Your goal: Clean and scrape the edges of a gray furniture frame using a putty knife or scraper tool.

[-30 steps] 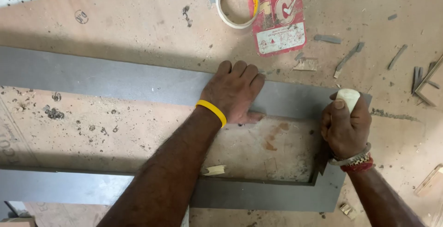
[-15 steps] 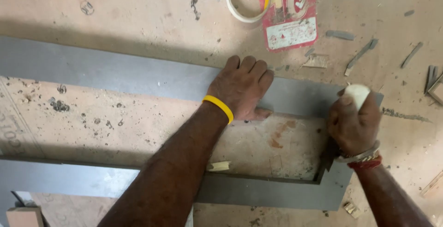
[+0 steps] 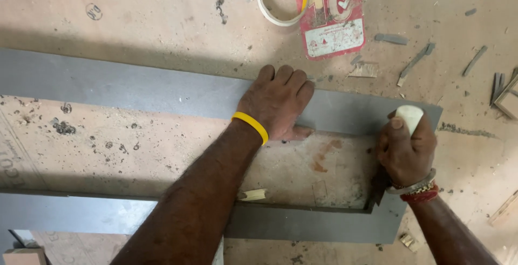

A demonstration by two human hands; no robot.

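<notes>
The person's left hand [image 3: 278, 100] lies flat, fingers spread, pressing down on the upper rail of a grey laminate frame [image 3: 162, 90] that rests on a dusty plywood desk [image 3: 135, 22]. A yellow wristband [image 3: 251, 126] circles that wrist. The right hand [image 3: 406, 149] is closed in a tight grip around a tool with a pale rounded handle [image 3: 409, 117]; the handle sticks up above the thumb, and a dark blade [image 3: 377, 185] shows below the fist, running along the inner edge of the frame's right-hand side piece. Whether the blade's tip touches the laminate cannot be told. Bangles and a red thread [image 3: 418, 189] sit on the right wrist. Beyond the frame, at the far edge of the desk, a roll of tape [image 3: 263, 2] with a yellow inner ring lies partly over a red printed packet [image 3: 330, 19]. Grey laminate offcuts [image 3: 415, 60] are scattered to the right, and a small pale wood chip [image 3: 253, 194] lies inside the frame near the left forearm.
</notes>
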